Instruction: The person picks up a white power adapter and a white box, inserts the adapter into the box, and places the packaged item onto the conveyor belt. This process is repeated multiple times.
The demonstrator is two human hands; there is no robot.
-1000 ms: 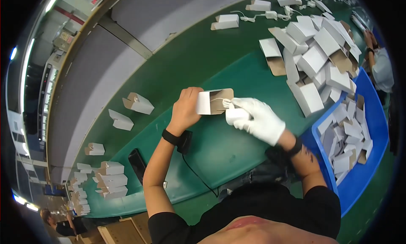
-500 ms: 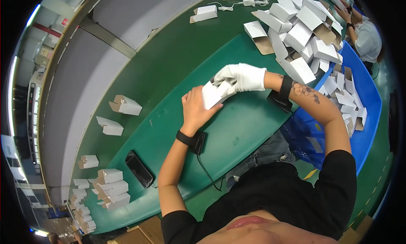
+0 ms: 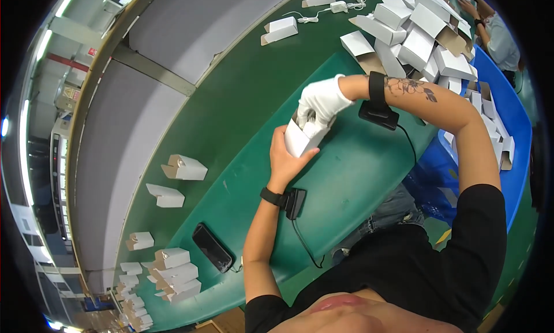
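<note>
Above the green mat, a small white cardboard box point(image 3: 298, 140) is gripped in my bare left hand point(image 3: 284, 163), thumb on its near side and fingers behind it. My right hand point(image 3: 324, 100), in a white glove, bends down over the box's upper end. Its gloved fingers are closed and reach into or against the opening. Something white sits by those fingertips, but glove and box hide what it is. Each of my wrists wears a black strap with a small black device.
A black phone-like device point(image 3: 212, 247) lies on the green mat point(image 3: 340, 189) at left. Several white boxes point(image 3: 176, 268) stand beyond it. At the far right, a heap of open white boxes point(image 3: 415, 44) adjoins a blue bin point(image 3: 515, 177) holding more. White corded adapters point(image 3: 339, 7) lie at the back.
The box has tilted more upright in my left hand. My right hand has turned so its fingers point down into the opening. The whole view has shifted slightly.
</note>
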